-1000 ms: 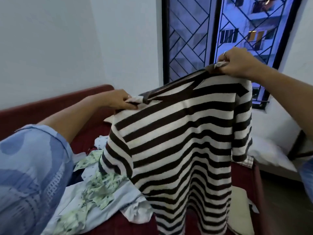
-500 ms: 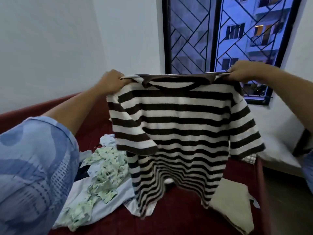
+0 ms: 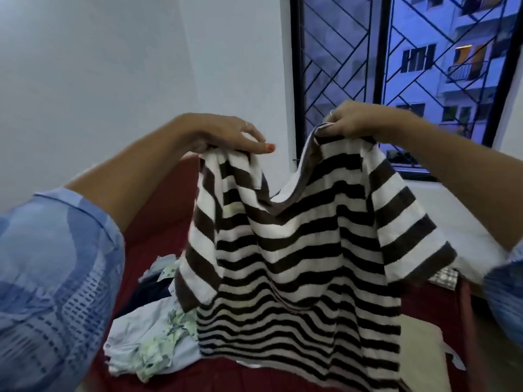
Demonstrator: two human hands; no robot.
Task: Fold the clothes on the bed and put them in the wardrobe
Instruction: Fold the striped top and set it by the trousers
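Striped shirt (image 3: 305, 250) hanging, pinched by both hands (image 3: 226, 135)

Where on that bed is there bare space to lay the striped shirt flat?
Bare red bedcover shows along the far left edge, beyond the pile of clothes, and in a strip near the front. The left middle is crowded; the beige item takes the right. The striped shirt hides the centre.

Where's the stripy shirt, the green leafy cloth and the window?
stripy shirt (image 3: 305, 250): head view, middle of its front.
green leafy cloth (image 3: 167, 343): head view, crumpled patterned part on the bed.
window (image 3: 382, 66): head view, central black frame bar.
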